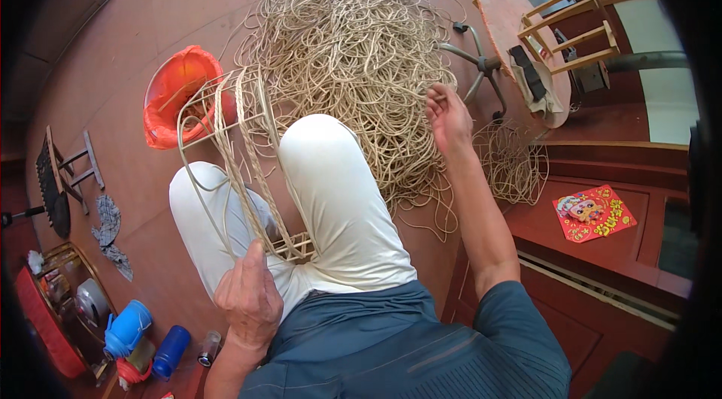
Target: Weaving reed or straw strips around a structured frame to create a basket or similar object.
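Observation:
A light frame of thin bars (197, 139), partly wound with twisted beige cord (244, 102), stands between my knees. My left hand (248, 300) is closed at its near end, thumb and fingers pinching a strand of the cord. Off to the right, my right hand (450, 119) is raised beside the big heap of loose beige cord (361, 45), its fingers curled together. A short piece of cord seems to show at those fingertips; the palm side is partly hidden.
An orange-lined bucket (156, 109) stands beyond the frame. At right are a round table (500, 4) bearing an upturned wooden stool (575, 42), a wheeled metal base (485, 64) and a red paper print (594, 213). Blue flasks (171, 350) lie lower left.

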Tool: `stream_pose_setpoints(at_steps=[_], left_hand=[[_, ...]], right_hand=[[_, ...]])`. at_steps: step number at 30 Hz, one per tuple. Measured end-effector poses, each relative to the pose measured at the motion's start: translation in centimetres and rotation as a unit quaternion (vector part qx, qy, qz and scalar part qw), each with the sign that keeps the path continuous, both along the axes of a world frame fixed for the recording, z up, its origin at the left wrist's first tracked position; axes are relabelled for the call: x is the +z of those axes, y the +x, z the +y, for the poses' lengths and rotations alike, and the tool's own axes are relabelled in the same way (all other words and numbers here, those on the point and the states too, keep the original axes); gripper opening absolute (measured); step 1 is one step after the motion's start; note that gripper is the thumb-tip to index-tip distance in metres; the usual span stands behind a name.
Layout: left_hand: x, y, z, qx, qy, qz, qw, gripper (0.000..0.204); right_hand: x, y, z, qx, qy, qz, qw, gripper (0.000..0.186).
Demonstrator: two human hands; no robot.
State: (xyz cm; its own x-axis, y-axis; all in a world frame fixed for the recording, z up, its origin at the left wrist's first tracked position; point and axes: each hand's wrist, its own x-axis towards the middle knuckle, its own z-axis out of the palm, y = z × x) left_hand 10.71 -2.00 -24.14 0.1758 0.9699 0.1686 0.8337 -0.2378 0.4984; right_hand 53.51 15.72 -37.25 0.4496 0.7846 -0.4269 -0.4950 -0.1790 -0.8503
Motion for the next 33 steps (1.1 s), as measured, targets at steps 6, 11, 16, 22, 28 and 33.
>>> stream_pose_setpoints(at_steps=[6,11,16,22,28,33], left_hand=[[-0.5,-0.2,0.3,-0.008,0.015,-0.019,1.000,0.031],[-0.8,-0.2,0.4,-0.004,0.017,-0.012,1.000,0.032],[-1.7,0.1,0.3,0.015,0.061,-0.011,0.998,0.034],[-1.7,0.5,-0.4,0.029,0.063,-0.004,0.998,0.033],[-0.9,1.0,-0.8,0.046,0.085,-0.031,0.995,0.031],[-0.6,0.5,-0.7,0.044,0.097,-0.026,0.994,0.020]], right_hand=[[7.7,0.7,-6.3,-0.008,0.027,-0.246,0.969,0.037],[12.6,0.2,-8.8,-0.119,0.123,-0.262,0.950,0.038],[15.0,-3.0,-10.1,0.061,0.038,-0.044,0.996,0.029],[15.4,-15.5,-12.9,0.293,0.244,-0.370,0.847,0.016],[13.9,-23.4,-11.6,0.421,0.336,-0.445,0.716,0.036],[13.0,-24.4,-10.9,0.435,0.386,-0.534,0.614,0.027]])
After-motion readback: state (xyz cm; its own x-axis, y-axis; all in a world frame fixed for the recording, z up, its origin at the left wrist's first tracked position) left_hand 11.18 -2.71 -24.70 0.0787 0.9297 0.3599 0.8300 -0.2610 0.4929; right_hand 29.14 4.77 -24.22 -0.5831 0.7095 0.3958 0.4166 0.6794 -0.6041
